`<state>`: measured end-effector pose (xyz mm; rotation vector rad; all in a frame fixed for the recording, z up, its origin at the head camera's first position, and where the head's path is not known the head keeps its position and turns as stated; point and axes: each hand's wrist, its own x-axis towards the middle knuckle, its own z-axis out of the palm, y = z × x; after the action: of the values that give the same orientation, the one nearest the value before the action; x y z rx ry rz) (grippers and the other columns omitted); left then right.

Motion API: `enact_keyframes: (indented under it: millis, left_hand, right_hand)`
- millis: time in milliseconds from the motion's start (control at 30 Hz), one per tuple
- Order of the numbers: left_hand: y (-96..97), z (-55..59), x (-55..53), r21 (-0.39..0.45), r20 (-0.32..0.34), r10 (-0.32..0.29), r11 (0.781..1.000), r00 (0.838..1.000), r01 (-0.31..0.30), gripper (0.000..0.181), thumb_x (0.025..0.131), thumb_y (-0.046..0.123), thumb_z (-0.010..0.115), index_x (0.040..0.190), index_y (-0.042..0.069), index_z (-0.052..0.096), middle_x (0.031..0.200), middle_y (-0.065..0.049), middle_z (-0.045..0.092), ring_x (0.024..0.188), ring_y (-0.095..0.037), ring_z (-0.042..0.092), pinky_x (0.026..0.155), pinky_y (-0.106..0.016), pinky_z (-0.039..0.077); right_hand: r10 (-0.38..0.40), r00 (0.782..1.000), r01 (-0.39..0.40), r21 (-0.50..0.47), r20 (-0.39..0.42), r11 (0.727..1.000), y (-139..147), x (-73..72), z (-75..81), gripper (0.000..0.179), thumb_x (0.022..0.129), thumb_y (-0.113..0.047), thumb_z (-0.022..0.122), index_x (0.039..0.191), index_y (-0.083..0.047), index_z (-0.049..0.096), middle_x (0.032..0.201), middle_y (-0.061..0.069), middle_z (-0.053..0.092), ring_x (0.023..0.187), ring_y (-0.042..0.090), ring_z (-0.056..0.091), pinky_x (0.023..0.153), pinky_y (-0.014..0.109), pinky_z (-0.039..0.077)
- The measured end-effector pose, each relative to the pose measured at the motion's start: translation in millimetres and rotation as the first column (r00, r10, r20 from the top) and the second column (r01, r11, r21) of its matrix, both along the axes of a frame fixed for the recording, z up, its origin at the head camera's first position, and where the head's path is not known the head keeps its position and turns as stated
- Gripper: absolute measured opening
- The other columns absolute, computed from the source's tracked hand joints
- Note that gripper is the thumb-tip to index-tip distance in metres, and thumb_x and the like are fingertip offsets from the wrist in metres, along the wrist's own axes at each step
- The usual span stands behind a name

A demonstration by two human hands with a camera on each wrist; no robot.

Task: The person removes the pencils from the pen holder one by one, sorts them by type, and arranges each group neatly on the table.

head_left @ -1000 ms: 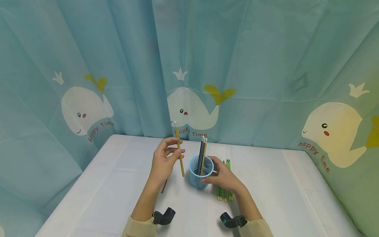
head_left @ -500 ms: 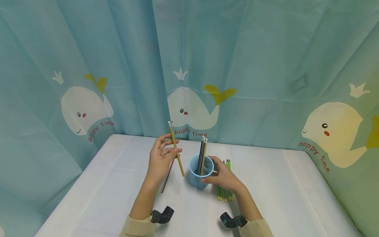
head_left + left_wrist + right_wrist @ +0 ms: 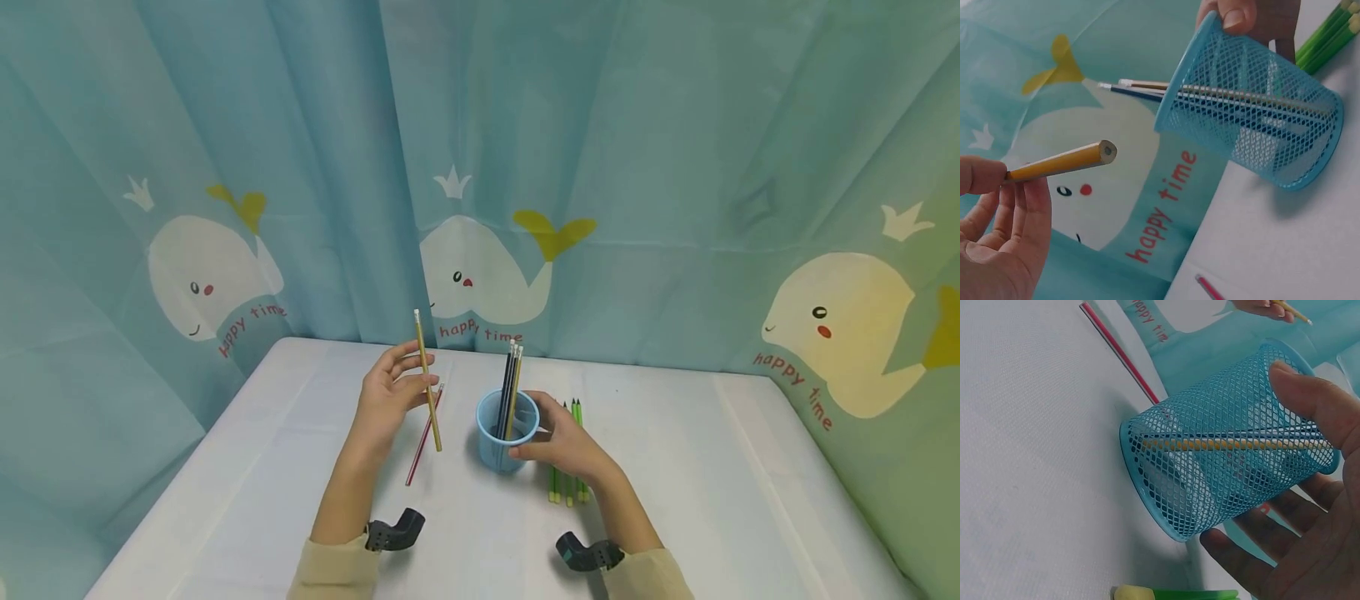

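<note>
My left hand (image 3: 382,404) pinches a yellow pencil (image 3: 433,419) between thumb and fingers, up above the table to the left of the cup. Its white eraser end points up; in the left wrist view the flat, unsharpened end faces the camera. A light blue mesh pencil cup (image 3: 497,455) stands upright, and my right hand (image 3: 564,444) grips its right side near the rim, thumb in front. Dark pencils (image 3: 505,389) and a yellow one (image 3: 514,397) lean inside it, eraser ends up. On the table near my left hand lies a red pencil (image 3: 418,452).
Several green pencils (image 3: 555,483) lie side by side on the white table (image 3: 720,483), partly hidden under my right hand and wrist. A blue-green curtain (image 3: 660,167) with whale prints hangs right behind the table's far edge.
My left hand has drawn left, away from the cup, with the yellow pencil, now held more upright than half a second ago. More of the red pencil shows. My right hand stays on the cup.
</note>
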<state>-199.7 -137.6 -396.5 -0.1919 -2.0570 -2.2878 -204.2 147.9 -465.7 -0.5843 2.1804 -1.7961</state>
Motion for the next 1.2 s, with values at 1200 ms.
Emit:
enact_keyframes:
  millis: [1200]
  left_hand:
    - [-29.1,-52.9,-25.6,-0.226,0.202,0.061,0.974,0.977,-0.014,0.044,0.099,0.001,0.055,0.142,0.003,0.051,0.132,-0.019,0.059,0.095,-0.017,0.064,0.076,-0.027,0.056]
  right_hand:
    - [-0.021,1.0,0.021,0.017,0.007,1.0,-2.0,-1.2,0.6,0.081,0.076,-0.012,0.086,0.144,-0.012,0.043,0.144,0.012,0.051,0.134,0.037,0.049,0.109,0.056,0.042]
